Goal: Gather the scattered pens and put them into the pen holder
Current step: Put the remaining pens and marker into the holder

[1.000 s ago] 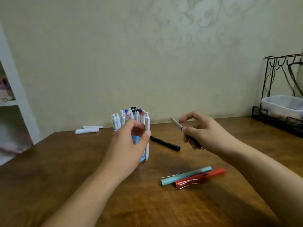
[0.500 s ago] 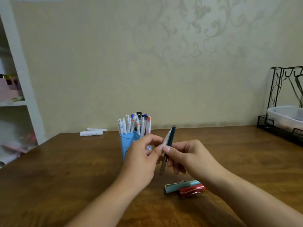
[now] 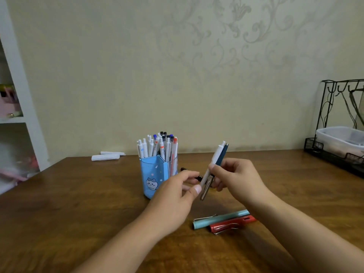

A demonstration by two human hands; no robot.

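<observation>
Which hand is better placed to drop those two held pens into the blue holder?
Right hand: it grips both the white pen and dark pen upright, near the pen holder. The left hand only pinches their lower ends.

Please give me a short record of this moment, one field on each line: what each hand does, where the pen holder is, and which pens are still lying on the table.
right hand: grips a white pen and a dark blue pen together, tilted
left hand: fingers curled at the lower end of the same two pens
pen holder: blue, upright on the table, full of pens
pens on table: teal pen and red pen side by side; black pen behind the hands, mostly hidden
</observation>
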